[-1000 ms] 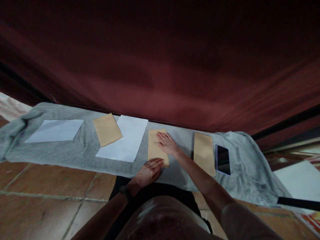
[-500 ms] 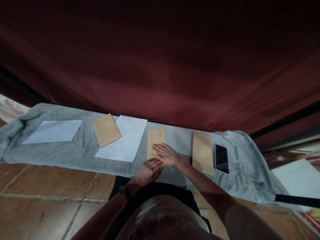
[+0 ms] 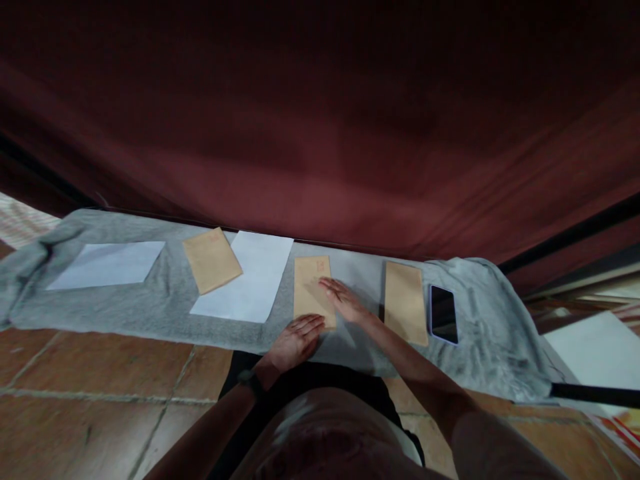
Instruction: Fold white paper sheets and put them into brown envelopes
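Observation:
A brown envelope point(image 3: 311, 290) with red print near its top right corner lies flat in front of me on the grey cloth. My left hand point(image 3: 299, 339) rests flat across its lower edge, fingers stretched out. At the envelope's right side is my right hand point(image 3: 343, 299), fingers extended, the tips over its surface near the red print; whether they press on it I cannot tell. Neither hand grasps anything. To the left, a second brown envelope point(image 3: 213, 260) overlaps a white sheet of paper point(image 3: 260, 277). A third brown envelope point(image 3: 405, 303) lies to the right, beyond my right forearm.
A phone point(image 3: 443, 315) lies right of the third envelope. Another white sheet point(image 3: 107, 263) is at the far left of the cloth-covered surface point(image 3: 125, 310). A dark red curtain point(image 3: 320, 147) hangs behind. Tiled floor point(image 3: 90, 373) shows below, and papers point(image 3: 600, 353) sit at lower right.
My right hand has slid up and to the right, off my left fingers, uncovering more of the middle envelope. My left hand has stayed nearly still at the lower edge.

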A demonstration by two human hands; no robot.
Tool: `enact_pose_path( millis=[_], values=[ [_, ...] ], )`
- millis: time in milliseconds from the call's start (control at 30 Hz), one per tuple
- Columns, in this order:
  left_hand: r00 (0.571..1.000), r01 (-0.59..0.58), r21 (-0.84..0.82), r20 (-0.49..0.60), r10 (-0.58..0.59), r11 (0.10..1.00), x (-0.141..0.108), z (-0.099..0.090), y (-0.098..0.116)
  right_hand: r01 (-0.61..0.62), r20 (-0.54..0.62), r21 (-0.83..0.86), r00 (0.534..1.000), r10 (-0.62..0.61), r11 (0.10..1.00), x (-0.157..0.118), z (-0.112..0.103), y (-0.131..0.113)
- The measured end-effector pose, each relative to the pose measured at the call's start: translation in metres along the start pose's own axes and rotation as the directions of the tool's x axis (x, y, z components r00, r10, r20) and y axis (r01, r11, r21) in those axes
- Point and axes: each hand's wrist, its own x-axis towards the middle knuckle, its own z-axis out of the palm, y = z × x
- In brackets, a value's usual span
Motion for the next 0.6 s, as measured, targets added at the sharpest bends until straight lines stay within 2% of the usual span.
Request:
enact_pose_path(
  millis=[100, 200, 367, 600],
  values=[
    [1.000, 0.003, 0.010, 0.003, -0.003, 1.000, 0.000, 0.000, 0.000, -0.061, -0.016, -0.168, 0.998, 0.059, 0.984, 0.024, -0.005, 0.015],
    [1.000, -0.002, 0.023, -0.002, 0.002, 1.000, 0.001, 0.000, 0.000, -0.071, 0.014, -0.287, 0.997, 0.078, 0.955, 0.032, -0.003, 0.025],
    [1.000, -0.001, 0.017, -0.024, 0.001, 1.000, 0.001, 0.002, 0.001, 0.029, 0.075, -0.366, 0.997, -0.002, 0.930, 0.015, 0.005, 0.028],
    [1.000, 0.003, -0.005, -0.012, -0.003, 1.000, 0.002, 0.000, 0.001, 0.101, 0.069, -0.364, 0.994, -0.081, 0.926, -0.016, 0.009, 0.017]
  ],
)
